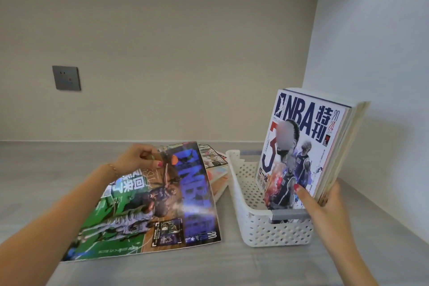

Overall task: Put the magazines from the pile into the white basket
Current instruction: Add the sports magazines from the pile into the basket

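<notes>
— Two hands are seen. What is held by the left hand?

— A magazine is held by it. The far edge is pinched between the thumb and the fingers, and that edge is lifted off the pile. The near edge is lower, close to the grey floor. The cover is blurred, but green, blue and big letters can be made out.

— Where is the pile?

— It is seen just behind and under the lifted magazine, between the left hand and the basket. Only a few corners of it are shown.

— And the right hand?

— It is closed around a stack of magazines. The thumb is pressed on the front cover, low down, and the fingers are hidden behind the stack. The stack is held upright, tipped a little to the right. Its bottom is down inside the basket, at the near end. Whether it is touching the basket's bottom cannot be told.

— What is on the front cover?

— "NBA" is printed in big blue letters, with a red 3 and players in dark shirts.

— Where is the basket?

— It is set on the floor, right of the pile and near the white wall. It is white with many small holes and a grey handle at the near end. The right hand is seen just beside that handle.

— Anything else?

— A grey socket is fixed to the back wall, well apart from the hands.
</notes>
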